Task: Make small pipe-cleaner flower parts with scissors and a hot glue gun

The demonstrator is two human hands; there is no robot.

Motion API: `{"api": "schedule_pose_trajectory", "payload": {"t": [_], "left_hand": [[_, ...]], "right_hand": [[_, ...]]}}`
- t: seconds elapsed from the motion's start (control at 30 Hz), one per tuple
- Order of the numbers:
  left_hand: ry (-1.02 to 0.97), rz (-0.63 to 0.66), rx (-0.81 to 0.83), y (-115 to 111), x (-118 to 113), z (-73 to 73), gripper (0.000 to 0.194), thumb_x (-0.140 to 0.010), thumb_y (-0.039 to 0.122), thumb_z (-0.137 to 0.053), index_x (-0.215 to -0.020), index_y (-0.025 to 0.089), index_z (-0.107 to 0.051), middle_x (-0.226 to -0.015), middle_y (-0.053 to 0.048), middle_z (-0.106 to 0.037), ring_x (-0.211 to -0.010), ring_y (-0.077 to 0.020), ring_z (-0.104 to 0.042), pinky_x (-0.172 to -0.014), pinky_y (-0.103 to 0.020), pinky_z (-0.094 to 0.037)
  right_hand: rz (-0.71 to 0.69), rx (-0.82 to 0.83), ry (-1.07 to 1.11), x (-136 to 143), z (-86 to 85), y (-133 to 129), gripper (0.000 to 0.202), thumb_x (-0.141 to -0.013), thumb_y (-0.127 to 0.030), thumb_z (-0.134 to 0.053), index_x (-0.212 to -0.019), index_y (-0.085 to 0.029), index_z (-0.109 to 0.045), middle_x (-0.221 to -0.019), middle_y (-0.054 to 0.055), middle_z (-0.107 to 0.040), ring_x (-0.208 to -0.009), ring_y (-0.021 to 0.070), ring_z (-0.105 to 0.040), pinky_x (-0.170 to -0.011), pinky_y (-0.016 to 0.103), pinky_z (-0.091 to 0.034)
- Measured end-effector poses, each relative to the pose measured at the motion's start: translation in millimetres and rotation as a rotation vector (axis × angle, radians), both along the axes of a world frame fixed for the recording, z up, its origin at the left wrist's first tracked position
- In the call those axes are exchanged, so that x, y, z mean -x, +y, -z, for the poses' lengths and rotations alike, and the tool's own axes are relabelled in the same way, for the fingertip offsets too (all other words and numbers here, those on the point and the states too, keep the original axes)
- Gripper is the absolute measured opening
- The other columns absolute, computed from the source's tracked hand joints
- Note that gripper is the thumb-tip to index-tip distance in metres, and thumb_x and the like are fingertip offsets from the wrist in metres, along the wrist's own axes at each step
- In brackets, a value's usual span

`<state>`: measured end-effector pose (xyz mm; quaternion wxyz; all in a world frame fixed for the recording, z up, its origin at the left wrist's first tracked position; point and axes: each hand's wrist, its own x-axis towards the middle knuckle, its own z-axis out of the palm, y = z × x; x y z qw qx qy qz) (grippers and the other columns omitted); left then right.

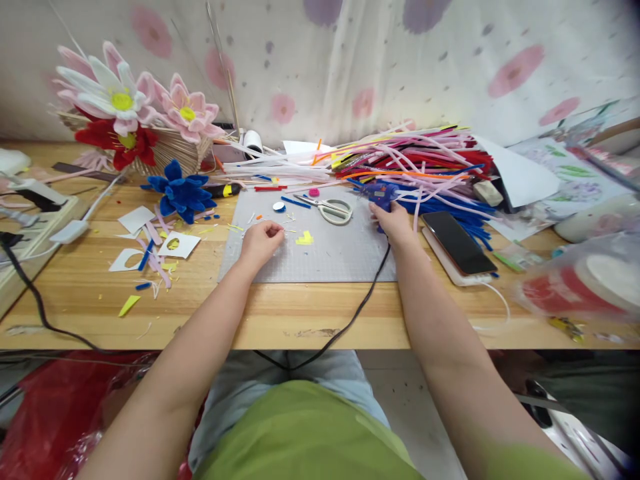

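My right hand (396,225) is wrapped round a blue hot glue gun (379,193) at the right edge of the grey cutting mat (325,263). A black cord runs from the gun down over the table's front edge. My left hand (261,244) rests over the mat's left side with its fingers pinched together. Whatever they hold, if anything, is too small to make out. Between the hands lie yellow scraps (305,238) and scissors (334,211) with pale handles. A small white and blue disc (279,207) and a pink disc (313,192) lie farther back.
Fuzzy craft flowers (120,100) stand at the back left, with a blue flower (177,191) in front. Behind the mat lies a heap of coloured pipe cleaners (415,157). A phone (457,241), a bagged cup (595,283), cut paper (180,245) and a power strip (30,233) flank the mat.
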<state>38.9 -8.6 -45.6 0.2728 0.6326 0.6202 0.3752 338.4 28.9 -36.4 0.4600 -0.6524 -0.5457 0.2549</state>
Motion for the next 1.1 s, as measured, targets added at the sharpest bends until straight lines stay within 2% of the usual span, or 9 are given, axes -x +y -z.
{"api": "schedule_pose_trajectory", "payload": {"t": [0.07, 0.1, 0.23, 0.3, 0.4, 0.57, 0.67, 0.87, 1.1], "left_hand": [[-0.016, -0.012, 0.010, 1.9, 1.3, 2.8, 0.011, -0.067, 0.028, -0.059, -0.072, 0.019, -0.065, -0.067, -0.001, -0.066, -0.062, -0.0156, -0.059, -0.061, -0.028, -0.046], [-0.019, -0.018, 0.013, 2.8, 1.8, 3.9, 0.011, -0.067, 0.027, -0.059, -0.071, 0.019, -0.065, -0.066, -0.001, -0.065, -0.062, -0.0158, -0.059, -0.061, -0.028, -0.046], [-0.017, -0.044, 0.025, 4.2, 2.8, 4.1, 0.006, -0.064, 0.024, -0.061, -0.066, 0.020, -0.065, -0.061, -0.001, -0.065, -0.059, -0.0163, -0.060, -0.060, -0.029, -0.047], [-0.021, -0.055, 0.042, 3.8, 2.6, 2.4, 0.005, -0.063, 0.024, -0.061, -0.065, 0.020, -0.064, -0.060, -0.001, -0.064, -0.058, -0.0168, -0.060, -0.059, -0.029, -0.047], [-0.014, -0.062, 0.054, 2.7, 1.6, -0.3, 0.005, -0.063, 0.023, -0.061, -0.064, 0.020, -0.064, -0.058, -0.001, -0.064, -0.058, -0.0174, -0.061, -0.059, -0.029, -0.046], [0.021, -0.054, 0.082, 1.1, 0.6, -1.7, 0.008, -0.064, 0.026, -0.061, -0.067, 0.019, -0.065, -0.062, -0.003, -0.065, -0.058, -0.0176, -0.060, -0.059, -0.030, -0.046], [0.031, -0.045, 0.083, 1.0, 0.7, -1.4, 0.008, -0.064, 0.026, -0.062, -0.066, 0.019, -0.065, -0.061, -0.002, -0.065, -0.058, -0.0175, -0.060, -0.061, -0.030, -0.046], [0.062, -0.047, 0.105, 0.5, 0.0, -3.7, 0.009, -0.065, 0.027, -0.061, -0.068, 0.019, -0.065, -0.064, -0.003, -0.066, -0.061, -0.0181, -0.061, -0.064, -0.032, -0.047], [0.116, -0.047, 0.123, -1.3, -1.0, -6.9, 0.015, -0.065, 0.028, -0.058, -0.072, 0.018, -0.067, -0.069, -0.002, -0.068, -0.064, -0.0158, -0.062, -0.065, -0.028, -0.046]], "right_hand": [[0.043, -0.026, 0.154, 9.8, -7.9, -4.2, 0.024, -0.077, -0.035, -0.057, -0.089, -0.015, -0.052, -0.075, 0.006, -0.059, -0.060, 0.0100, -0.053, -0.053, 0.025, -0.041], [0.004, -0.030, 0.188, 16.7, -12.8, -8.0, 0.025, -0.076, -0.037, -0.059, -0.089, -0.016, -0.054, -0.075, 0.005, -0.060, -0.058, 0.0091, -0.053, -0.053, 0.024, -0.041], [-0.405, 0.122, 0.119, 51.0, -24.8, -25.9, 0.036, -0.068, -0.051, -0.065, -0.073, -0.016, -0.059, -0.056, 0.000, -0.053, -0.048, 0.0086, -0.045, -0.046, 0.025, -0.037], [-0.482, 0.190, 0.003, 65.5, -22.3, -30.4, 0.037, -0.065, -0.053, -0.067, -0.069, -0.016, -0.060, -0.053, -0.001, -0.051, -0.047, 0.0092, -0.044, -0.047, 0.026, -0.037], [-0.511, 0.167, -0.102, 76.9, -12.4, -29.6, 0.035, -0.065, -0.052, -0.067, -0.074, -0.018, -0.064, -0.055, -0.002, -0.052, -0.052, 0.0111, -0.047, -0.053, 0.027, -0.041], [-0.570, 0.071, -0.130, 79.1, -1.9, -24.6, 0.036, -0.067, -0.047, -0.067, -0.091, -0.020, -0.067, -0.069, 0.000, -0.062, -0.067, 0.0152, -0.055, -0.066, 0.031, -0.046], [-0.561, 0.103, -0.161, 79.2, -0.8, -23.9, 0.037, -0.069, -0.047, -0.066, -0.094, -0.020, -0.068, -0.079, 0.002, -0.065, -0.073, 0.0170, -0.057, -0.072, 0.034, -0.047], [-0.573, 0.093, -0.168, 79.1, 1.2, -23.0, 0.039, -0.069, -0.048, -0.066, -0.096, -0.020, -0.068, -0.080, 0.003, -0.067, -0.079, 0.0194, -0.060, -0.080, 0.037, -0.047], [-0.575, 0.113, -0.183, 80.7, -3.4, -26.3, 0.043, -0.071, -0.046, -0.065, -0.103, -0.018, -0.067, -0.090, 0.004, -0.069, -0.087, 0.0193, -0.061, -0.087, 0.035, -0.046]]}}
